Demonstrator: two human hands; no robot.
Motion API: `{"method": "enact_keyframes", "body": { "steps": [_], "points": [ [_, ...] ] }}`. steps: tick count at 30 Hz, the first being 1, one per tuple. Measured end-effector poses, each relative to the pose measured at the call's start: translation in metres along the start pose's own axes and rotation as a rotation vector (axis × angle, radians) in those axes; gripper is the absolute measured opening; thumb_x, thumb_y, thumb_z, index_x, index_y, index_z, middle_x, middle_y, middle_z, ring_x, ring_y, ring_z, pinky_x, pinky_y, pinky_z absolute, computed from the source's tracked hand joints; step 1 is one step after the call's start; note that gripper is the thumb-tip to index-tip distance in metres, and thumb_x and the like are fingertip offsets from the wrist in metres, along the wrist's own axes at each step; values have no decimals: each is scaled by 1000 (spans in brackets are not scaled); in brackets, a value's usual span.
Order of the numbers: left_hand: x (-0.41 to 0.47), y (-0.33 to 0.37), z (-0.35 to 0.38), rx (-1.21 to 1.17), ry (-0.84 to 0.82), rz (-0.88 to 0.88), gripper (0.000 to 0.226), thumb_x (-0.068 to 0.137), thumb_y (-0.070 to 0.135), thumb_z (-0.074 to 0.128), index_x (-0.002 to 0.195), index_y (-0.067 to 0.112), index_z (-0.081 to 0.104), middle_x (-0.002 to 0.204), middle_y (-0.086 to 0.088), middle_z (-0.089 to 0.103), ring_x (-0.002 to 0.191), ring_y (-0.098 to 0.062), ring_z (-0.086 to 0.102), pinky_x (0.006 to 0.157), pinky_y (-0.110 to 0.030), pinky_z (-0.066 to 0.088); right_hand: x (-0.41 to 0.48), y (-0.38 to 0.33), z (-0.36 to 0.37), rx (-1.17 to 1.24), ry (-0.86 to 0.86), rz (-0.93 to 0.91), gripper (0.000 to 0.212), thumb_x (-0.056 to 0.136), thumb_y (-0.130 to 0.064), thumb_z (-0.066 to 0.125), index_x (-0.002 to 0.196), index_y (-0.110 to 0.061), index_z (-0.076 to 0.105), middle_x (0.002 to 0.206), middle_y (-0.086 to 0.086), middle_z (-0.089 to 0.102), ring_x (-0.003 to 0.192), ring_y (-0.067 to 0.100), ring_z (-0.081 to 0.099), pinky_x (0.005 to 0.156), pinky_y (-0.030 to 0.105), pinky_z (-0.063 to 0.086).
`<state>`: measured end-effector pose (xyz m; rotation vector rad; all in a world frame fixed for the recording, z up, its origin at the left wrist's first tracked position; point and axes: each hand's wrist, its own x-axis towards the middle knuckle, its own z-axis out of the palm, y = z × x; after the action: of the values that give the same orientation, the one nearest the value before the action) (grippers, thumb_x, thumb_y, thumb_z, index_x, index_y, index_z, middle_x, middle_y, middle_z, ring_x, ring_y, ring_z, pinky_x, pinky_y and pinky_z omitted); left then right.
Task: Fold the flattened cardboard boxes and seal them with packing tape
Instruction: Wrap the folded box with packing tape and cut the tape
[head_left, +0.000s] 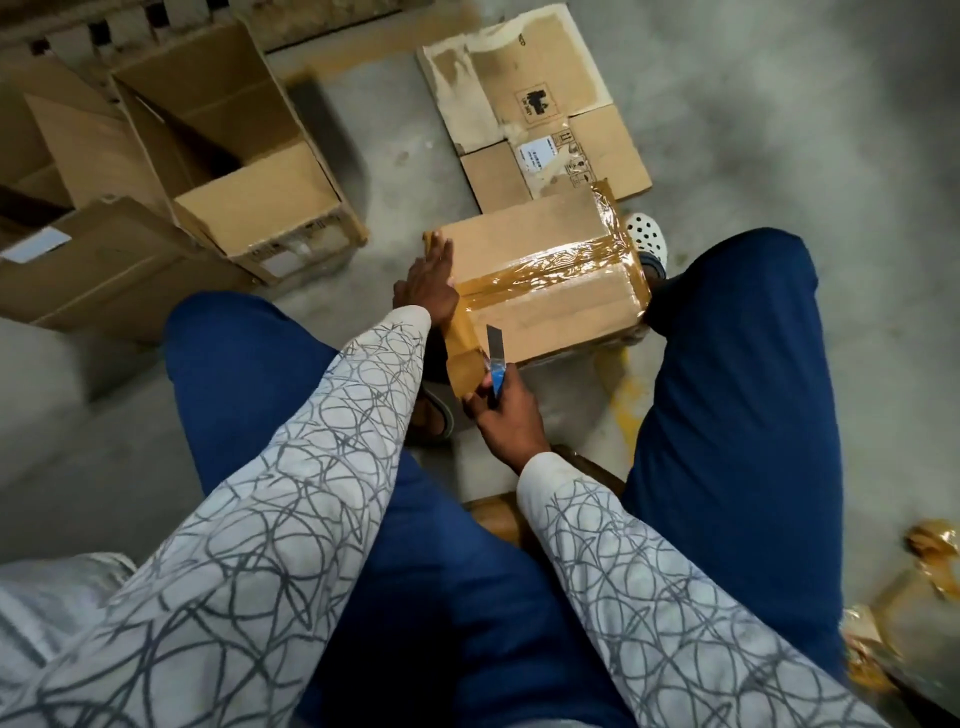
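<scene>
The brown cardboard box (545, 244) on the concrete floor (405, 156) is being steadied by the flat, straight-fingered left hand (428, 280). The right hand (511, 415) is gripping a blue utility knife (496, 361), probably for cutting the brown packing tape (545, 271).

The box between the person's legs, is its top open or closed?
Closed. The top flaps of the box lie flat and brown tape covers the seam between them.
</scene>
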<state>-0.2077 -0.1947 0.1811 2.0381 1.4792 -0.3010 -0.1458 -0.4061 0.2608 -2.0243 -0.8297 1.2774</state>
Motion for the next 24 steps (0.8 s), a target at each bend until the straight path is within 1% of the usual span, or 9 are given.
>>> {"method": "enact_keyframes", "body": {
  "steps": [2, 4, 7, 10, 12, 13, 16, 19, 24],
  "points": [
    [10, -6, -3, 9, -33, 0, 66, 103, 19, 33, 160, 29, 1, 167, 10, -10, 148, -35, 21, 115, -58, 23, -3, 2, -2, 5, 11, 5, 19, 92, -18, 67, 97, -15, 49, 93, 1, 60, 88, 21, 59, 77, 28, 42],
    [20, -13, -4, 0, -67, 21, 63, 105, 19, 29, 160, 30, 1, 166, 11, -10, 148, -39, 21, 118, -57, 21, -7, 6, -1, -15, 45, 17, 17, 93, -17, 67, 96, -16, 49, 92, 1, 60, 87, 21, 58, 76, 26, 41],
    [36, -26, 0, -60, -103, 78, 61, 105, 19, 25, 159, 30, 1, 166, 8, -10, 151, -36, 15, 121, -55, 16, -8, 13, 0, -41, 73, 66, 17, 91, -14, 67, 93, -17, 50, 86, -2, 62, 85, 21, 67, 79, 34, 52],
    [45, -34, 7, -145, -93, 123, 62, 103, 13, 27, 160, 25, 5, 167, 3, -7, 152, -33, 13, 123, -49, 16, -9, 17, -4, -70, 50, 177, 20, 91, -8, 66, 87, -18, 49, 79, -8, 56, 75, 7, 64, 72, 24, 47],
    [44, -31, 8, -193, -88, 135, 62, 103, 11, 28, 160, 24, 8, 167, 2, -5, 152, -36, 16, 123, -48, 16, -8, 24, -6, -102, 30, 230, 26, 88, -3, 65, 80, -22, 49, 82, -4, 58, 74, 10, 62, 72, 22, 46],
    [45, -31, 9, -193, -84, 137, 62, 102, 11, 29, 160, 24, 9, 167, 3, -4, 151, -36, 17, 123, -48, 16, -7, 26, -6, -126, 22, 246, 25, 87, -3, 65, 81, -22, 51, 86, -2, 60, 79, 16, 63, 74, 23, 45],
    [46, -33, 14, -222, -65, 135, 69, 93, 24, 26, 159, 27, 11, 167, 6, -1, 151, -32, 18, 122, -51, 18, 0, 30, -10, -202, -16, 310, 10, 90, -11, 64, 96, -17, 59, 101, 7, 62, 97, 26, 61, 80, 27, 43],
    [51, -41, 22, -252, -47, 109, 73, 86, 30, 24, 158, 34, 12, 166, 13, 0, 152, -25, 18, 122, -53, 18, 11, 36, -11, -285, -23, 333, 20, 94, -15, 60, 112, -6, 61, 121, 16, 63, 113, 35, 58, 89, 33, 44],
    [41, -36, 10, -200, -55, 124, 67, 97, 19, 31, 159, 30, 11, 167, 7, 0, 151, -31, 20, 123, -47, 18, 28, 50, -3, -303, -27, 385, 30, 95, -19, 59, 119, -1, 60, 122, 21, 62, 114, 39, 59, 93, 39, 49]
  ]
}}
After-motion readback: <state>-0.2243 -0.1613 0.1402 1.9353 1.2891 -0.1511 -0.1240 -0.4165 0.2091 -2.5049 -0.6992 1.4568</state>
